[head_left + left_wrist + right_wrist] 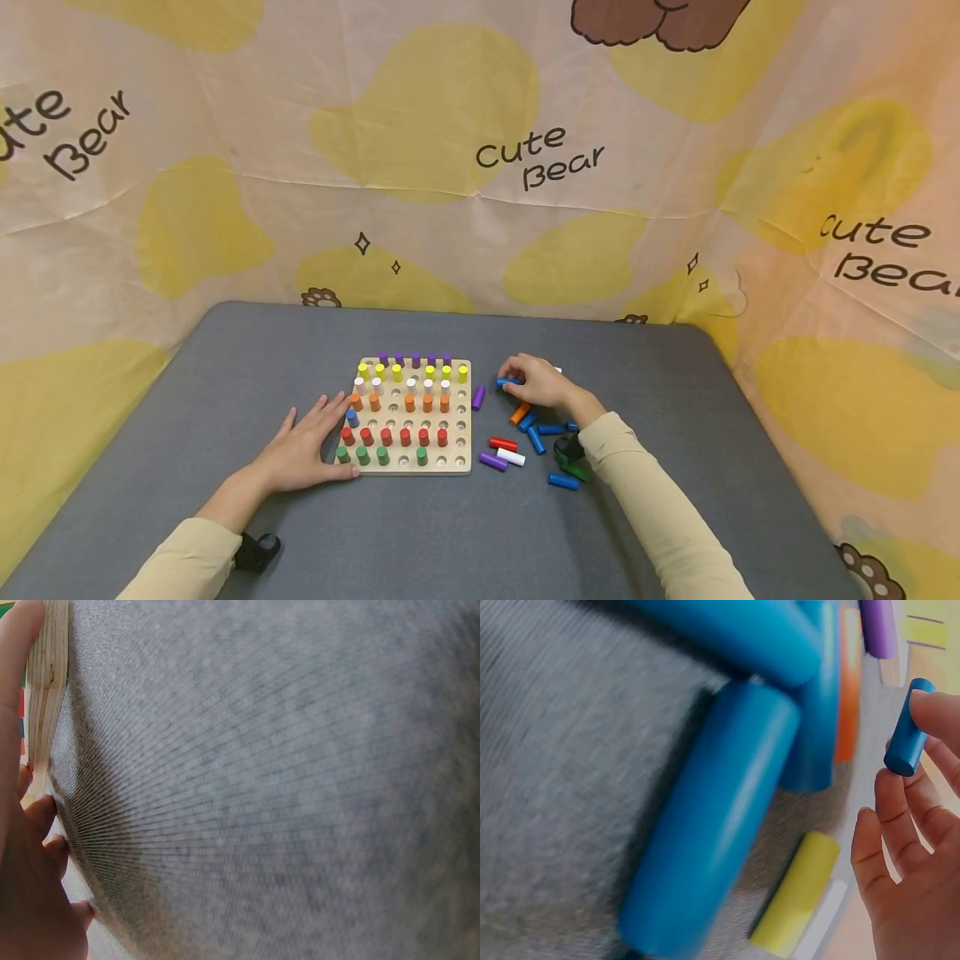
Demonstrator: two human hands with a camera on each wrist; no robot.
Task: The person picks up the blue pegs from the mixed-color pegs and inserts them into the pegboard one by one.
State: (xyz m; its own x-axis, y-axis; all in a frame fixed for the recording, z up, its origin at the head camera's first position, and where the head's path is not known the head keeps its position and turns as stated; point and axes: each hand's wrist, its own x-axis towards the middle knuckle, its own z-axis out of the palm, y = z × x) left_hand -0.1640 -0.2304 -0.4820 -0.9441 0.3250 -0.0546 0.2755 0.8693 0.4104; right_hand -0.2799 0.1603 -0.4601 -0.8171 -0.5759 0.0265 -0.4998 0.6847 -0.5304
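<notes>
A wooden pegboard (431, 472) lies on the table with rows of purple, yellow, white, orange, red and green pegs standing in its holes. One blue peg (352, 418) stands at the left end of an otherwise bare row. My left hand (303, 450) rests along the board's left side, fingers spread, thumb at the near left corner; in the left wrist view its thumb (13, 682) lies by the board's wooden edge (51, 682). Right of the board, my right hand (543, 383) pinches a loose blue peg (907, 735) between thumb and fingers, above the table.
Loose pegs lie right of the board: a purple peg (478, 397), an orange peg (520, 412), a red peg (503, 444), a white peg (512, 457) and several blue ones, one nearer the front (562, 481). A yellow peg (795, 892) shows under the right wrist. A printed cloth (450, 250) hangs behind.
</notes>
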